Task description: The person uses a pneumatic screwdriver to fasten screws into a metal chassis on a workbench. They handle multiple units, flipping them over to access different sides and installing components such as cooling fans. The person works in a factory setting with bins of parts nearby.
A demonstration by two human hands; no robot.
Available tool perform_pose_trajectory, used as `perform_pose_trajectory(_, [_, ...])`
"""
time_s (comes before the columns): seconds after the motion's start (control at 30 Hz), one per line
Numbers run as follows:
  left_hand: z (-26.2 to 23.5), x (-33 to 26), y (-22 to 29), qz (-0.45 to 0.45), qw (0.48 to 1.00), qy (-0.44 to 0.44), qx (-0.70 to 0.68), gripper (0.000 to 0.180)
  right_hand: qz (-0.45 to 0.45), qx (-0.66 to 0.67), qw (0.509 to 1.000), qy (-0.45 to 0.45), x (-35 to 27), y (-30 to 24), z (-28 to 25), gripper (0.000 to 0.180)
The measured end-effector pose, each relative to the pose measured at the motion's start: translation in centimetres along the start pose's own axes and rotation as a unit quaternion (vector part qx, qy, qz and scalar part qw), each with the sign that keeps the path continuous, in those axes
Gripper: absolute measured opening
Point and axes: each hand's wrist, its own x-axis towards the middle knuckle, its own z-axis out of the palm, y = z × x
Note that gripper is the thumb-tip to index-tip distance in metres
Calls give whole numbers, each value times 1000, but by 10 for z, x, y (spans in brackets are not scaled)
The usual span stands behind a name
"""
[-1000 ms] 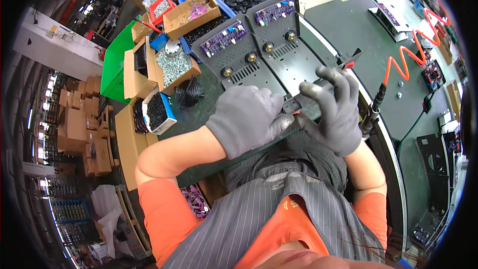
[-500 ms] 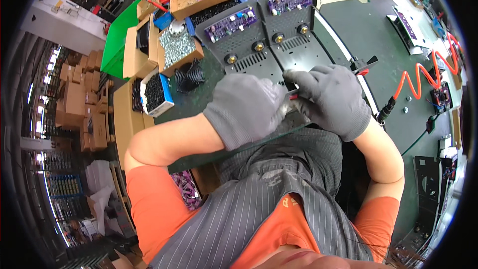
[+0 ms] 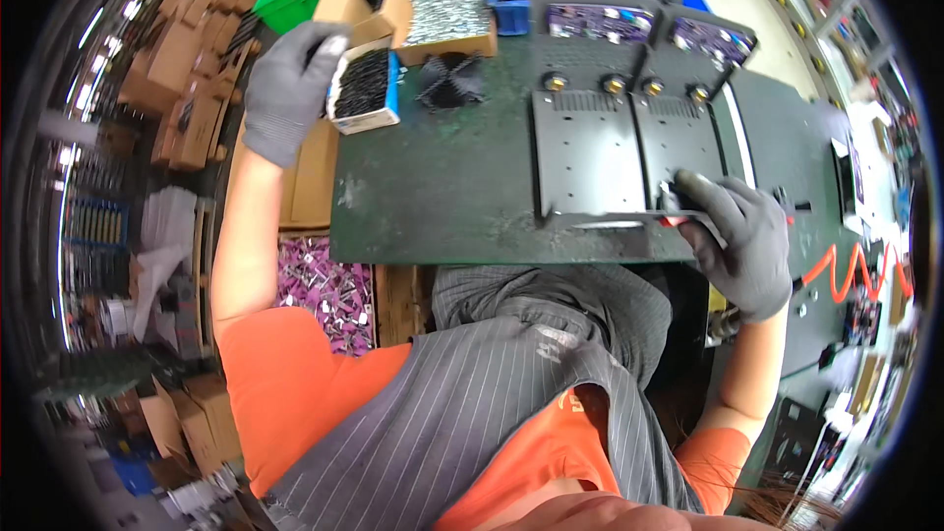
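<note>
Gloved left hand dips curled fingers into a small box of black screws — right hand pinches a red-handled tool against the black metal chassis.

Both hands, left hand and right hand, in grey knit cloth gloves. Black panels matt perforated metal. Workbench mat dull green, scuffed. Cardboard box holds shiny metal screws.

A wide bare stretch of the dark green mat is lying open between the small box of black parts and the two black metal panels. Cardboard boxes and a black fan are crowding the far edge, blocking reach there.
</note>
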Motion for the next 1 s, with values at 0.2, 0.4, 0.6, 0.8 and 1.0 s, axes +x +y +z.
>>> perform_pose_trajectory(0.2, [-34, -141, -223, -303, 930, 12, 209, 32, -10, -51, 998, 41, 8, -12, 13, 47])
perform_pose_trajectory(0.4, [5, -204, -315, -489, 860, -63, 132, 47, 74, -39, 983, 165, -8, 8, 48, 47])
perform_pose_trajectory(0.6, [61, -143, -337, -473, 864, -70, 159, 52, 64, -135, 967, 204, -1, 20, 65, 45])
perform_pose_trajectory(0.8, [104, -62, -363, -445, 862, 6, 243, 45, 64, -171, 967, 177, 16, 27, 65, 43])
perform_pose_trajectory(1.0, [144, -20, -409, -397, 842, 5, 365, 52, 72, -185, 967, 158, 23, 34, 61, 41])
